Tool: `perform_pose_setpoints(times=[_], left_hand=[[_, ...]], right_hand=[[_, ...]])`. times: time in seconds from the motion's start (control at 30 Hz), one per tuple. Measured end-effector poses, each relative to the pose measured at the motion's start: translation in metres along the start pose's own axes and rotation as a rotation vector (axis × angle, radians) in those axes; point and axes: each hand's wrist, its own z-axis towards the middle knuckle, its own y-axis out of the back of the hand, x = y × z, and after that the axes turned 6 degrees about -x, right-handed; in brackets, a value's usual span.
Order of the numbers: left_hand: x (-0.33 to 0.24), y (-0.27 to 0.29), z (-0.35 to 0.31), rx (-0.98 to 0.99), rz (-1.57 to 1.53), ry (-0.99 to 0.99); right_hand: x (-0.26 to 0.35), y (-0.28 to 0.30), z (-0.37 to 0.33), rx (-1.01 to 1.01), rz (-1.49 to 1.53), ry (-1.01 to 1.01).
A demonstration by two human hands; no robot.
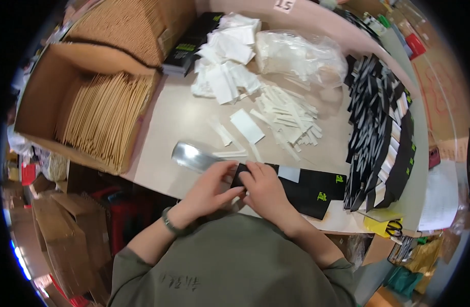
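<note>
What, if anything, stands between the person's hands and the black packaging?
Nothing visible: the left hand and right hand are at the left end of the black packaging. The pale slip lies to their right.

There are two hands [210, 188] [264, 189], one clear bag [301, 53] and apparently two stick boxes [45, 94] [174, 20].

Black packaging [307, 198] with lime-green marks [323, 196] at four o'clock; black-and-white pile [369, 125] at three; white napkins [222, 82] at twelve; tan sticks [104, 120] between nine and ten; olive shirt [235, 261] at six.
</note>
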Motion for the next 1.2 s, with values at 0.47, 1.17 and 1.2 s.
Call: perform_pose_setpoints(times=[0.47,1.17,1.2], left_hand=[[0.011,0.008,0.001,0.288,-0.012,0.267],[-0.002,0.035,0.011,0.28,0.729,-0.167],[-0.002,0.034,0.014,0.27,0.73,-0.177]], right_hand=[[-0.101,0.132,-0.024,0.132,-0.122,-0.045],[-0.011,-0.003,0.008,0.202,0.073,-0.558],[-0.008,-0.002,0.011,0.213,0.152,-0.485]])
